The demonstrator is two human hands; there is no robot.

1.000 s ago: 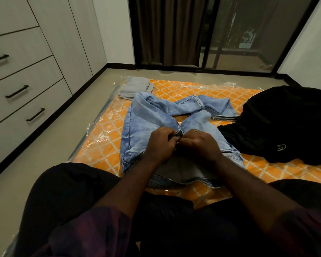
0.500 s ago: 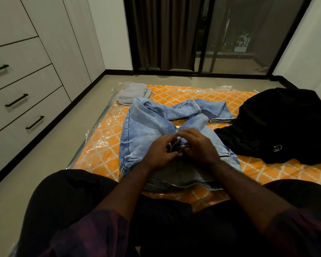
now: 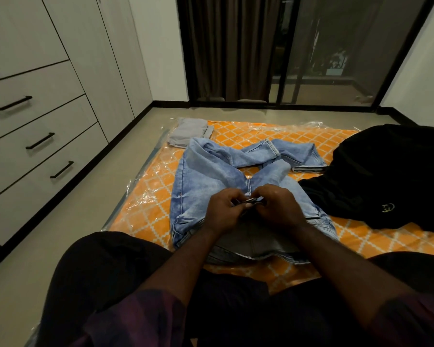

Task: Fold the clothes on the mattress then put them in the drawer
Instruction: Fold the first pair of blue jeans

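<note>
Light blue jeans (image 3: pixel 211 171) lie spread on the orange patterned mattress (image 3: pixel 145 211), waistband toward me and legs bent to the right. My left hand (image 3: pixel 223 211) and my right hand (image 3: pixel 278 209) meet over the fly, each pinching the denim there. A folded grey garment (image 3: pixel 188 131) sits at the mattress's far left corner. A black garment (image 3: pixel 391 176) with a small logo lies crumpled on the right. The drawers (image 3: pixel 40 141) with black handles are closed on the left wall.
The mattress is wrapped in clear plastic and lies on a beige floor (image 3: pixel 60 221). My dark-trousered knees (image 3: pixel 105 271) frame the near edge. A dark curtain (image 3: pixel 226 46) and glass sliding door (image 3: pixel 336 51) stand behind.
My view has tilted up and shifted a little. Both hands have stayed at the jeans' fly, with the fingers working and lifting the fabric slightly.
</note>
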